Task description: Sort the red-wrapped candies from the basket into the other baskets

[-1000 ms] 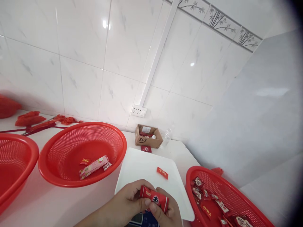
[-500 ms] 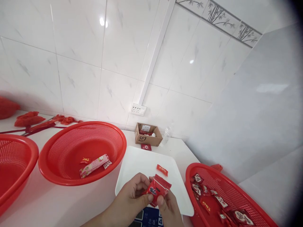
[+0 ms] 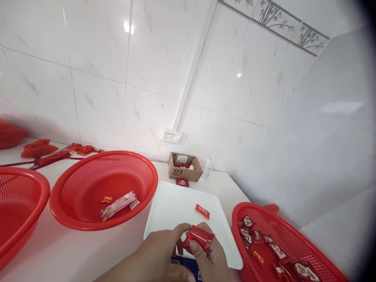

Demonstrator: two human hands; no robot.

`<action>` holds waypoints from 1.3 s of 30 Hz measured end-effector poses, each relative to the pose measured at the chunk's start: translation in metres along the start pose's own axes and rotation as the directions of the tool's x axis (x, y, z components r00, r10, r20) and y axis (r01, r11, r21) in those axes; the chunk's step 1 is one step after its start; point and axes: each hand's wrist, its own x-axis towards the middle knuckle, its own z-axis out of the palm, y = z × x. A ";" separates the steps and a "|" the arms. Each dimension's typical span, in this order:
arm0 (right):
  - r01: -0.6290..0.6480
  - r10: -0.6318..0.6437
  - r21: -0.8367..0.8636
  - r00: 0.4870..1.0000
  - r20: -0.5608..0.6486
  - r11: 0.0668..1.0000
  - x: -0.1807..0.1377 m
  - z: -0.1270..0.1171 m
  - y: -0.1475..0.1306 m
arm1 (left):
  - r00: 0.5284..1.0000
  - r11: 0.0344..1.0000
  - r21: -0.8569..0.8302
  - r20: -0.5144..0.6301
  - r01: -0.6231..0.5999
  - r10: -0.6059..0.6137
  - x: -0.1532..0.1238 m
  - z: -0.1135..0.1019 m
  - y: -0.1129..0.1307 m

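with a small packet (image 3: 202, 211) on the white tray (image 3: 170, 203), the right hand (image 3: 214, 256) has fingers clamped on a larger packet (image 3: 200, 237) not yet down, left hand (image 3: 164, 247) fingers apart.

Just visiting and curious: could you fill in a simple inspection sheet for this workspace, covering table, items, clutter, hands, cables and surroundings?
Surface: white table, bearing a white tray.
Work items: red packet; orange-red packet on the tray; blue panel, mostly hidden; wrapped pieces in middle basket and right basket; left basket cut off by the frame.
Clutter: cardboard box, clear plastic item beside it; red bags at far left.
Hands: right hand grips the red packet; left hand close beside it, contact unclear.
Cables: nothing seen; white trunking rises from a wall socket.
Surroundings: marbled tile wall, bamboo-pattern strip.
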 end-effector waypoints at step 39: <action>0.017 -0.017 -0.038 1.000 0.002 0.999 0.000 0.002 0.008 | 0.930 0.956 0.063 -0.224 -0.285 0.292 0.000 -0.006 -0.002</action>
